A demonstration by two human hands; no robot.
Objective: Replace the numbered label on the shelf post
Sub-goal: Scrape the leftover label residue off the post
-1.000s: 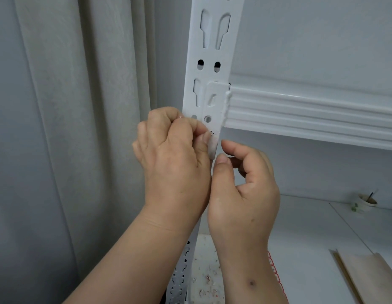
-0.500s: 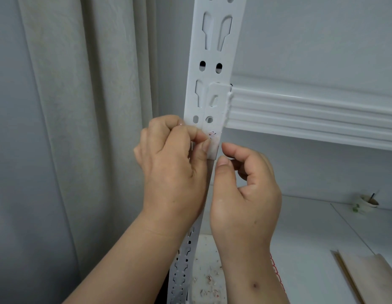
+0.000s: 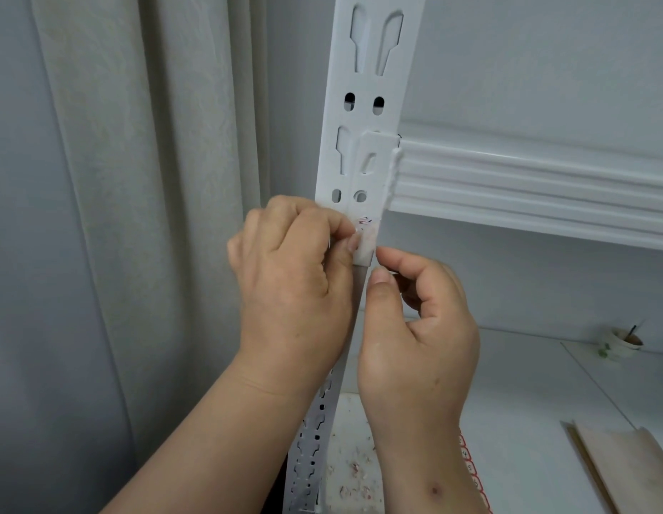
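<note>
Your left hand point(image 3: 296, 276) picks with curled fingertips at the numbered label point(image 3: 366, 241) on the shelf post point(image 3: 367, 150); your right hand point(image 3: 419, 328), just below it, is curled and holds nothing. The label looks half scraped, so removal remains, then the fresh one.

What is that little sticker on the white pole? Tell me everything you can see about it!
The small white rectangular paper label sits flat on the front of the white perforated metal shelf post, just below the spot where the white ribbed shelf beam joins it. Faint red and dark marks show at its top edge, too small to read. The left hand has a fingertip and nail at its left edge, as if picking at it. The right hand is just below and beside it, with its fingers curled.
</note>
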